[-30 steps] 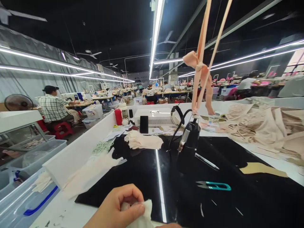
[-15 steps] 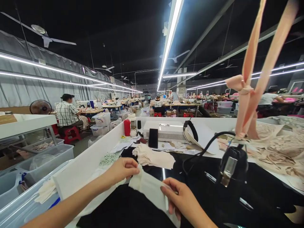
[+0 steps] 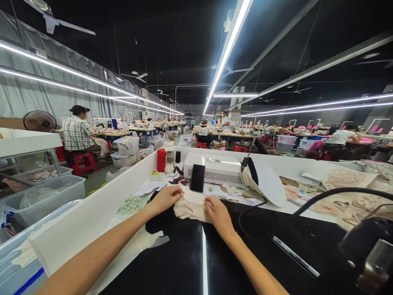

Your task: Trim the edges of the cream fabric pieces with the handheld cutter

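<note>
A stack of cream fabric pieces (image 3: 190,209) lies on the black tabletop in front of me. My left hand (image 3: 167,198) is at its upper left, with thumb and fingers pinched together on the edge of the top piece. My right hand (image 3: 218,213) rests at the right end, fingers closed on the fabric there. The top piece is laid over the stack between both hands. Whitish fabric (image 3: 135,246) trails along the left edge of the table beneath my left forearm.
Behind the stack stand a phone (image 3: 197,178), a white vented box (image 3: 215,169) and a red thread cone (image 3: 161,159). Pale green cord (image 3: 132,205) is heaped left. A pen (image 3: 295,256) and a black corded tool (image 3: 368,250) are at the right. Co-workers sit farther off.
Both hands have moved forward with the pale fabric piece, from above the near tabletop onto the stack. The view has shifted, and the pink straps over the corded tool have left the picture.
</note>
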A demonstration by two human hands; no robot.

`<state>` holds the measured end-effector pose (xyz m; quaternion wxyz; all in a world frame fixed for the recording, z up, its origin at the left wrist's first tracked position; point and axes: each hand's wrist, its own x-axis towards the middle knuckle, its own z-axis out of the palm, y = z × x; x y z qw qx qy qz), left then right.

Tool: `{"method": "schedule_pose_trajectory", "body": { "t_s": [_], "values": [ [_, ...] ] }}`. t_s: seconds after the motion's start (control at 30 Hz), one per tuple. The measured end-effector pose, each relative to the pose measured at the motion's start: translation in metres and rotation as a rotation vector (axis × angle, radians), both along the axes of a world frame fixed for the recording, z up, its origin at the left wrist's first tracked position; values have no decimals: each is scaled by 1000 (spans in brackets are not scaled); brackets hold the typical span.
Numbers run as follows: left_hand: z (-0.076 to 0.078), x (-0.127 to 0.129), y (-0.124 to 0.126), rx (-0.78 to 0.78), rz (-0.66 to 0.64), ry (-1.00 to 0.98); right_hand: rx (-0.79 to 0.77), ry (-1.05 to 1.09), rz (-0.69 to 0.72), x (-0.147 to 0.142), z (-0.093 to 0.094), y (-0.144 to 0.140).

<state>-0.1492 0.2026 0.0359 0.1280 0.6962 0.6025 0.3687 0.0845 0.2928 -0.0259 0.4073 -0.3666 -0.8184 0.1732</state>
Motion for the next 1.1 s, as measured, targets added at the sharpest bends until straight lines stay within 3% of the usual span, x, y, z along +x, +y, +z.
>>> {"method": "schedule_pose_trajectory", "body": {
  "t_s": [0.13,0.5,0.77,0.97,1.1],
  "values": [
    [-17,-4,-1,-16,-21,66,74,-187,-28,4,-12,-3],
    [-20,-8,-3,3,-59,119,204,-561,-162,8,-4,-1],
    [-20,-8,-7,4,-57,143,208,-636,-311,18,9,-1],
    [-6,-8,-26,0,40,164,240,-572,-195,17,21,-42],
    [2,-26,-66,-98,161,240,242,-505,-24,15,28,-83]
  ]
}}
